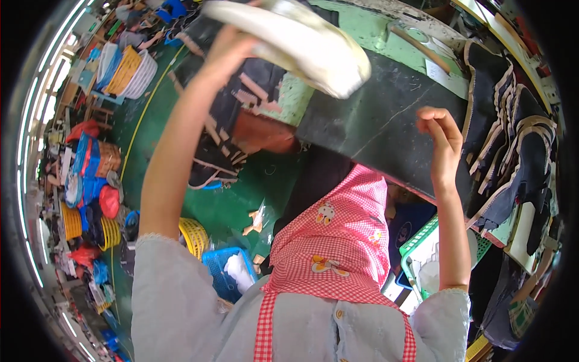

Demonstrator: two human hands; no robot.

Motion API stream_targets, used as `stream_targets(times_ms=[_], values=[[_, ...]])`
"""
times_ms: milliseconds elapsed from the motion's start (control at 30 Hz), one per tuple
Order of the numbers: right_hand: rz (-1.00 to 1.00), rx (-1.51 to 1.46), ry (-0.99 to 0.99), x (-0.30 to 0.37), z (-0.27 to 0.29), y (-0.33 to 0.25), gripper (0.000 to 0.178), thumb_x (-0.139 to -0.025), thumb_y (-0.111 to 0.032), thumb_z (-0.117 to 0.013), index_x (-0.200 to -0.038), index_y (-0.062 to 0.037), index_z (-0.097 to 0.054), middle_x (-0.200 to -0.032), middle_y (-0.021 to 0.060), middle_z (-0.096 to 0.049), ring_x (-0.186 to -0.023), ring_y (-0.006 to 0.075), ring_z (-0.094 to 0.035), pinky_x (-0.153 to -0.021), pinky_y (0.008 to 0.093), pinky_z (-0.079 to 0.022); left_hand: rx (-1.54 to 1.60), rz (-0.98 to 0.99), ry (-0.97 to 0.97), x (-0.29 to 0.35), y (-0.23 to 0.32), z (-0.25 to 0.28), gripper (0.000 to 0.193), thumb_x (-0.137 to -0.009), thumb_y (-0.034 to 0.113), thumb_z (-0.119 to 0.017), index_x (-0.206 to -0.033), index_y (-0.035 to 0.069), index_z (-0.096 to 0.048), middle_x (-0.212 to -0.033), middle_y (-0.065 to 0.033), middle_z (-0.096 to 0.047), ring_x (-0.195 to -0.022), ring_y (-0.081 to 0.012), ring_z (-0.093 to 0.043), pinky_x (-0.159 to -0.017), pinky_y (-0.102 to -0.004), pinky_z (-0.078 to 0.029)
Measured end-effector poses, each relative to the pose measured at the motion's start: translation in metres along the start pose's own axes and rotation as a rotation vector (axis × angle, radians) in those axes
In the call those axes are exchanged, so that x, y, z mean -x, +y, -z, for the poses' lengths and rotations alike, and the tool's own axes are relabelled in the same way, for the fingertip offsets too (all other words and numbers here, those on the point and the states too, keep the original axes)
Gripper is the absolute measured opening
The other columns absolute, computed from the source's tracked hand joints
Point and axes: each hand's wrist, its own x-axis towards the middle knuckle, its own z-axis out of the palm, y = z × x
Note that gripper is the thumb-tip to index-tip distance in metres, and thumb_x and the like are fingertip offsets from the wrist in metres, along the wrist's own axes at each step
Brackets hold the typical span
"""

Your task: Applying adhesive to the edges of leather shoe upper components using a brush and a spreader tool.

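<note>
Left hand: the left hand is raised at the upper middle of the view, fingers closed around the underside of a white shoe sole, which it holds up, blurred, tilted down toward the right.
Right hand: the right hand is lifted with fingers loosely curled and apart, holding nothing; its fingertips lie against the black rubber mat.
White shoe sole: above the black rubber mat, up and to the left of the right hand.
Black rubber mat: spread over the green worktable, between the two hands.
Shoe uppers on the table: a row of dark shoe uppers with pale edging, just right of the right hand.
Green crate: a green plastic crate below the right forearm; pale pieces inside, too unclear to name.
Blue basket: a blue plastic basket below the left elbow, holding white material.
Yellow basket: a yellow basket just left of the blue one; contents hidden.
Floor pile: dark uppers heaped on the green floor below the left hand.
Clothing: a pink checked apron over a grey shirt.
</note>
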Motion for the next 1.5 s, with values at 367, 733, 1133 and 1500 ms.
stream_targets(times_ms=[367,733,1133,1500], values=[[-0.711,-0.077,-0.977,0.091,-0.163,0.004,0.022,-0.095,-0.017,-0.054,-0.109,-0.0023,-0.062,-0.096,0.0091,-0.068,-0.076,0.0118,-0.061,-0.07,0.0237,-0.05,0.502,0.365,0.753,0.324,-0.042,0.224,0.064,-0.092,0.054,-0.051,-0.141,0.014,-0.039,-0.139,-0.0074,-0.049,-0.127,-0.0266,-0.049,-0.102,-0.0477,-0.045],[-1.324,-0.304,-0.818,0.138,-0.404,0.192,0.062,-0.095,-0.06,-0.044,-0.124,-0.0073,-0.055,-0.124,0.0077,-0.059,-0.117,0.0208,-0.053,-0.103,0.0398,-0.039,0.159,0.595,0.658,0.443,-0.289,0.152,0.073,-0.077,0.018,-0.072,-0.142,0.011,-0.04,-0.131,-0.0108,-0.051,-0.113,-0.0215,-0.055,-0.081,-0.0311,-0.053],[-1.222,-0.042,-0.106,0.052,-0.49,0.481,0.038,-0.095,-0.032,-0.058,-0.124,-0.0083,-0.054,-0.116,0.0059,-0.059,-0.103,0.0219,-0.06,-0.085,0.0393,-0.051,0.121,0.818,0.667,0.325,-0.547,0.092,0.074,-0.089,0.039,-0.062,-0.148,0.01,-0.03,-0.152,-0.0289,-0.021,-0.14,-0.0428,-0.023,-0.114,-0.0475,-0.021],[-0.795,0.788,-0.078,-0.028,-0.451,0.667,0.073,-0.085,-0.07,-0.051,-0.095,0.001,-0.063,-0.075,0.0117,-0.066,-0.056,0.0199,-0.063,-0.051,0.033,-0.052,0.692,1.017,0.901,0.443,-0.578,0.161,0.031,-0.096,0.016,-0.055,-0.125,0.006,-0.057,-0.115,-0.0069,-0.061,-0.101,-0.012,-0.058,-0.085,-0.0261,-0.049]])
